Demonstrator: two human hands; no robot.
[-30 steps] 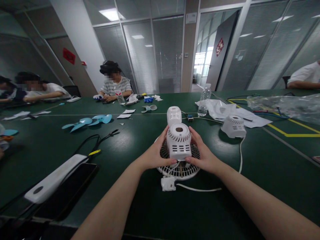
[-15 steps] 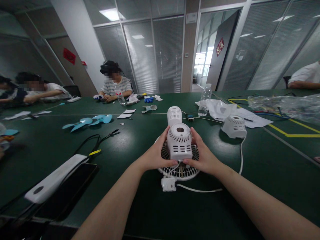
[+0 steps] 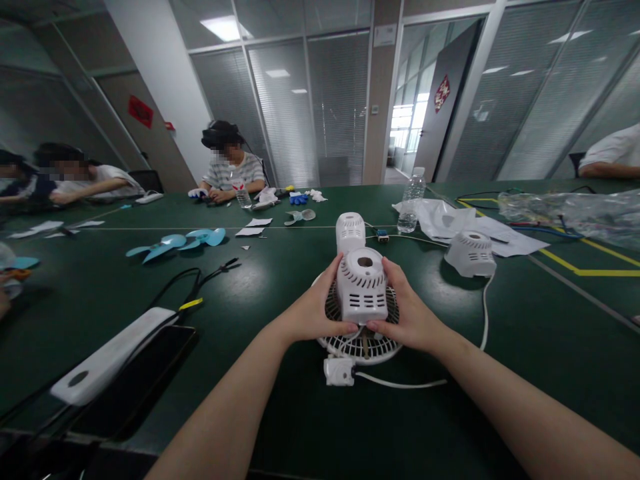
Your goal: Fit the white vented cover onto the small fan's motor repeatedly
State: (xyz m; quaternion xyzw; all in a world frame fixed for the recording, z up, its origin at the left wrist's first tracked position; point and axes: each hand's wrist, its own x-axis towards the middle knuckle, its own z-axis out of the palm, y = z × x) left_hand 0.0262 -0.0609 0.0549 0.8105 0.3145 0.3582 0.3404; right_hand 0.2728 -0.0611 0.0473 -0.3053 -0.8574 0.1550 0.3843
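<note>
Between my two hands is a white fan motor housing [image 3: 363, 299], slotted on its front and with a round hole on top. My left hand [image 3: 320, 307] grips its left side, thumb along the lower front edge. On the other side my right hand [image 3: 407, 310] holds it the same way, and the thumbs nearly meet. Beneath the housing lies a white round fan grille [image 3: 367, 350], partly covered by it and my hands. A small white block [image 3: 339, 371] with a cable sits at the grille's near edge. Just behind stands another white housing [image 3: 350, 230].
A third housing [image 3: 470, 253] with a cord lies to the right, near a water bottle [image 3: 411, 203] and papers. Blue fan blades [image 3: 173, 245], a white power strip [image 3: 113, 357] and a dark phone [image 3: 135, 380] lie left. Several people sit around the green table [image 3: 280, 280].
The housing in my hands looks almost the same, perhaps tipped very slightly. The whole view has shifted a few pixels; both hands keep their grip.
</note>
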